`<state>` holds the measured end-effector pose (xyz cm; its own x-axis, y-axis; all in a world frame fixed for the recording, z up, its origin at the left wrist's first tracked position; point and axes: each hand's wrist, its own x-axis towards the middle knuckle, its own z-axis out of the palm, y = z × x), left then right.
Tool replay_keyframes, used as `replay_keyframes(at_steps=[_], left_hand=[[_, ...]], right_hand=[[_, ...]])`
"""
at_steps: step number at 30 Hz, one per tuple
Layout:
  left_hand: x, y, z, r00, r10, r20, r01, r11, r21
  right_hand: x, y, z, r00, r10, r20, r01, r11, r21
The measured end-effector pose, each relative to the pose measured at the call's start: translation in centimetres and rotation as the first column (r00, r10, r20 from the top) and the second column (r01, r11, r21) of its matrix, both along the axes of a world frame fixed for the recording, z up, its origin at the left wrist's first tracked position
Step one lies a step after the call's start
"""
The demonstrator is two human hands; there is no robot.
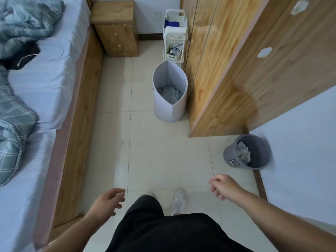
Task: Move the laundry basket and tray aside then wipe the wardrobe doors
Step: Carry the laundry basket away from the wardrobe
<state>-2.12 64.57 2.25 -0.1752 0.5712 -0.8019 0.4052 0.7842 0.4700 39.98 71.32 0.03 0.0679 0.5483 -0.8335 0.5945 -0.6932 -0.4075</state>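
Both hands hang loose and hold nothing, left hand (109,199) and right hand (224,186), low in the frame. The white laundry basket (170,106) stands mid-frame beside the wardrobe doors (227,60).

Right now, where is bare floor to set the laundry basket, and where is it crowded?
Bare tiles lie between the bed frame and the laundry basket, and from the feet to the grey bin. Crowded by the wardrobe: basket beside tray rack.

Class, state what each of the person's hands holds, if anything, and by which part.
Nothing is held. The left hand and the right hand hang empty, fingers loosely curled, apart from the white fabric laundry basket.
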Motion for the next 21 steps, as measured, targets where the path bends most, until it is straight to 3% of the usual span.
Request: replay_keyframes(at_steps=[6, 10, 16, 21], left_hand=[[-3.4, 6.7, -2.9, 0.997, 0.072, 0.013, -0.072, 0.996, -0.056], [-6.5, 14.4, -4.8, 1.0, 0.014, 0.017, -0.013, 0.997, -0.075], [-10.9, 29.3, -2.8, 0.987, -0.162, 0.002, 0.161, 0.986, -0.039], [-11.4, 42.3, -0.2, 0.965, -0.26, -0.029, 0.261, 0.965, 0.038]], right_hand=[[-3.6, 16.3, 1.8, 1.0, 0.0, 0.028, -0.005, 0.987, 0.16], [-6.1, 22.9, 1.4, 0.995, -0.087, 0.039, 0.078, 0.977, 0.199], [-7.5, 25.3, 0.3, 0.976, -0.2, 0.087, 0.197, 0.98, 0.04], [-7.6, 26.4, -0.7, 0.982, -0.163, 0.098, 0.171, 0.983, -0.072]])
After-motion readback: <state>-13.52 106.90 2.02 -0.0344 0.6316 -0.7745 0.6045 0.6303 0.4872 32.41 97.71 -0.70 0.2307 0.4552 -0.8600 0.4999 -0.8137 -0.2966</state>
